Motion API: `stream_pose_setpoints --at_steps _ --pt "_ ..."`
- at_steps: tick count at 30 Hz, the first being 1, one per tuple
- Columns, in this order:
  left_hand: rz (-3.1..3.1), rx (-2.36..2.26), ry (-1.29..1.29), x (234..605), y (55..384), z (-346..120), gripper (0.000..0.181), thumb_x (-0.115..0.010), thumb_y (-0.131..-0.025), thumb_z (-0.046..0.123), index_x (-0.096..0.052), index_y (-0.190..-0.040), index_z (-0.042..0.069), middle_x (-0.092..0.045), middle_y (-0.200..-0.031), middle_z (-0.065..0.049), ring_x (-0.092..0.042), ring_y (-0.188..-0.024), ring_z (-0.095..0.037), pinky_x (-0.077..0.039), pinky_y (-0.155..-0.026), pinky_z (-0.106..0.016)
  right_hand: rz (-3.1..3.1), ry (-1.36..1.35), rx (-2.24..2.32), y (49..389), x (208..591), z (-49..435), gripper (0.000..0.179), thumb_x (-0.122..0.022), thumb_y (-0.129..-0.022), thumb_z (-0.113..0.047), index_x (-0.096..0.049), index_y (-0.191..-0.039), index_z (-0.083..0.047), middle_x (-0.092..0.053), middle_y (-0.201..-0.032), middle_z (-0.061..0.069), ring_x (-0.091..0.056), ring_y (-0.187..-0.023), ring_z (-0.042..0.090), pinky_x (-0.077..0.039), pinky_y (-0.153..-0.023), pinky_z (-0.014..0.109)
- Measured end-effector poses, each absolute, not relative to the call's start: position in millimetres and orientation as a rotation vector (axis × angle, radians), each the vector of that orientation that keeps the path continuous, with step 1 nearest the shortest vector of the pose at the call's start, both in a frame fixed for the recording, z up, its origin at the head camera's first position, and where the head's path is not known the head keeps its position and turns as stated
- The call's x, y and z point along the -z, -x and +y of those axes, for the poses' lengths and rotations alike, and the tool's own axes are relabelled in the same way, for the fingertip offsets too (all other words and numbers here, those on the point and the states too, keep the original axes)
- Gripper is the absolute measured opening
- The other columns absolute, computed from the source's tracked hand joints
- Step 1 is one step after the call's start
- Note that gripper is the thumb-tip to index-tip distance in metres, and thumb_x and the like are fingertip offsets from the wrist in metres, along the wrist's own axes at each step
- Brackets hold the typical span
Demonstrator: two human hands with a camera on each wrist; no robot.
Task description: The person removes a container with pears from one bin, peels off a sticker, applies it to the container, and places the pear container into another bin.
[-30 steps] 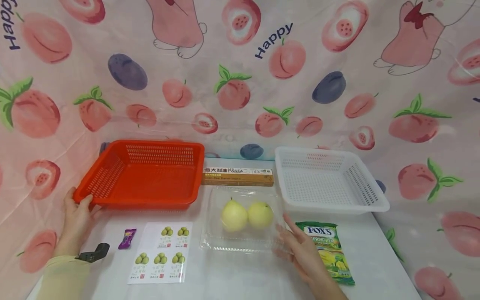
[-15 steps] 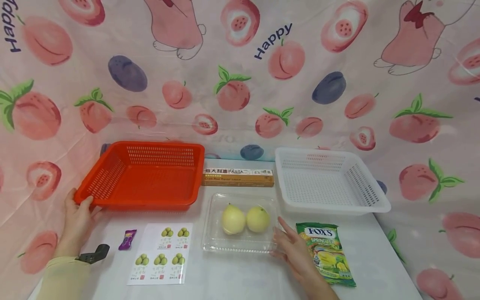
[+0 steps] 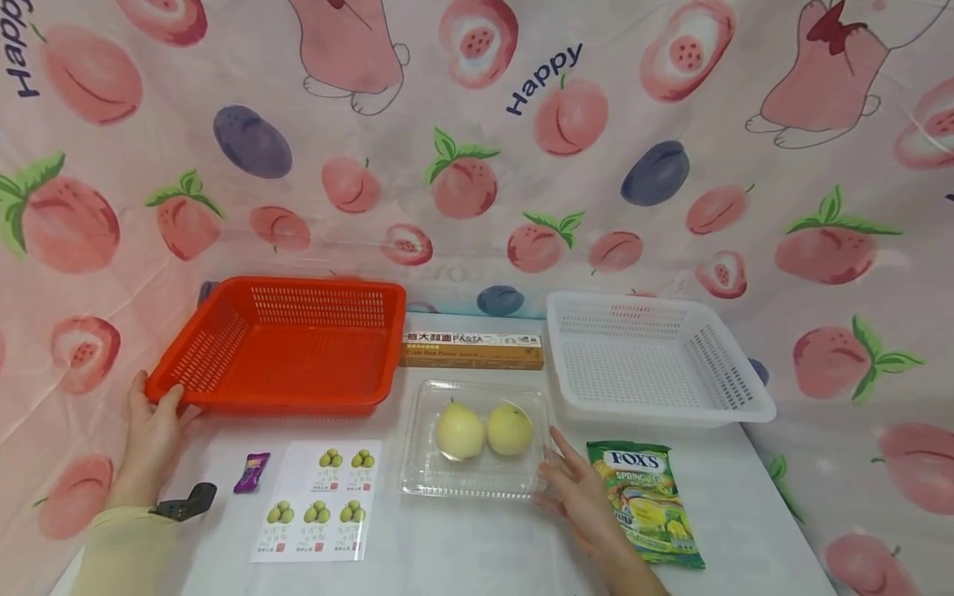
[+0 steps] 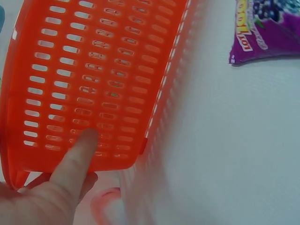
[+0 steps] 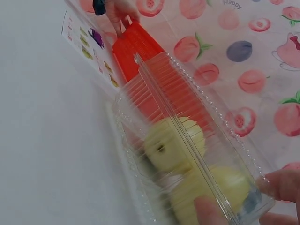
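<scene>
A red plastic basket [image 3: 298, 364] stands at the back left. My left hand [image 3: 152, 434] grips its near left corner, thumb on the outer slotted wall in the left wrist view and other fingers partly hidden behind it. Mid-table is a clear plastic clamshell box [image 3: 421, 476], lid down, with two pale yellow pears [image 3: 460, 430] inside. My right hand [image 3: 577, 488] holds the box by its right side. In the right wrist view, the thumb [image 5: 208, 211] lies against one face and the fingers [image 5: 281, 185] against the other.
A pasta box [image 3: 473, 352] lies behind the clamshell. To its right are a white basket [image 3: 641, 364] and a green Fox's candy bag [image 3: 652, 505]. A purple wrapped candy [image 3: 252, 473] and a sheet of pear labels [image 3: 320, 501] lie front left. A fruit-print cloth [image 3: 477, 165] hangs behind.
The clamshell box, held in my right hand, has shifted slightly left, and the pears inside have moved left with it. My left hand stays on the red basket's corner.
</scene>
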State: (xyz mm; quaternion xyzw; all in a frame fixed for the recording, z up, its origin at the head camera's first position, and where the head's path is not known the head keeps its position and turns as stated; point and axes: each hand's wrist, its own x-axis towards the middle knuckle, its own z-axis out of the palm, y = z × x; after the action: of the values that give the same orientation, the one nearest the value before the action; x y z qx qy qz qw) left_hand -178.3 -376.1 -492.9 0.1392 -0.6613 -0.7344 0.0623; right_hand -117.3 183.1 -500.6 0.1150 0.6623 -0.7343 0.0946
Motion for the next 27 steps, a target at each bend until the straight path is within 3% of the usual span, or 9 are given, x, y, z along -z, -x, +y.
stream_pose_setpoints --at_steps 4,7,10,14,17,27 --pt "-2.073 2.12 -0.5 489.2 172.3 -375.7 0.082 -0.037 -0.104 0.041 0.033 -0.146 0.033 0.02 -0.16 -0.007 -0.012 -0.145 -0.031 -0.024 -0.104 -0.041 2.02 -0.339 2.096 117.7 500.0 181.6 0.069 -0.059 -0.098 -0.015 -0.023 -0.157 -0.021 -0.032 -0.151 0.024 -0.049 -0.125 0.038 -0.056 -0.082 0.042" --pt "-2.143 1.976 -0.631 482.9 164.0 -375.9 0.086 -0.039 -0.102 0.046 0.031 -0.148 0.025 0.016 -0.16 -0.01 -0.008 -0.145 -0.03 -0.016 -0.11 -0.044 2.159 -0.342 1.951 117.7 496.8 180.1 0.075 -0.062 -0.097 -0.029 -0.018 -0.158 -0.024 -0.029 -0.155 0.02 -0.039 -0.133 0.04 -0.05 -0.091 0.049" --pt "-2.21 1.839 -0.76 474.5 153.3 -375.8 0.09 -0.039 -0.1 0.054 0.027 -0.15 0.019 0.012 -0.161 -0.012 -0.003 -0.145 -0.032 -0.012 -0.112 -0.05 2.328 -0.291 1.802 116.5 490.1 178.5 0.081 -0.063 -0.095 -0.037 -0.015 -0.158 -0.023 -0.021 -0.159 0.014 -0.022 -0.142 0.039 -0.033 -0.106 0.057" --pt "-2.238 1.803 -0.818 464.5 138.3 -368.9 0.093 -0.04 -0.098 0.057 0.023 -0.152 0.016 0.009 -0.161 -0.013 -0.002 -0.145 -0.033 -0.011 -0.112 -0.051 2.527 -0.192 1.673 113.1 475.2 173.9 0.078 -0.063 -0.095 -0.038 -0.018 -0.158 -0.025 -0.016 -0.161 0.007 -0.01 -0.145 0.035 -0.014 -0.111 0.061" --pt "-2.209 1.814 -0.813 460.2 129.9 -354.5 0.09 -0.043 -0.099 0.052 0.017 -0.154 0.014 0.003 -0.162 -0.014 -0.008 -0.145 -0.031 -0.014 -0.112 -0.047 2.63 -0.074 1.654 109.6 460.6 162.1 0.075 -0.064 -0.095 -0.035 -0.023 -0.156 -0.028 -0.019 -0.16 0.003 -0.013 -0.145 0.033 -0.014 -0.111 0.063" --pt "-2.35 1.712 -0.758 463.4 109.9 -301.5 0.078 -0.046 -0.101 0.044 -0.005 -0.157 0.007 -0.026 -0.156 -0.019 -0.035 -0.136 -0.036 -0.031 -0.105 -0.046 2.571 0.58 1.806 105.8 439.8 84.5 0.074 -0.071 -0.09 -0.013 -0.033 -0.152 -0.025 -0.032 -0.154 -0.007 -0.025 -0.142 0.016 -0.022 -0.113 0.047"
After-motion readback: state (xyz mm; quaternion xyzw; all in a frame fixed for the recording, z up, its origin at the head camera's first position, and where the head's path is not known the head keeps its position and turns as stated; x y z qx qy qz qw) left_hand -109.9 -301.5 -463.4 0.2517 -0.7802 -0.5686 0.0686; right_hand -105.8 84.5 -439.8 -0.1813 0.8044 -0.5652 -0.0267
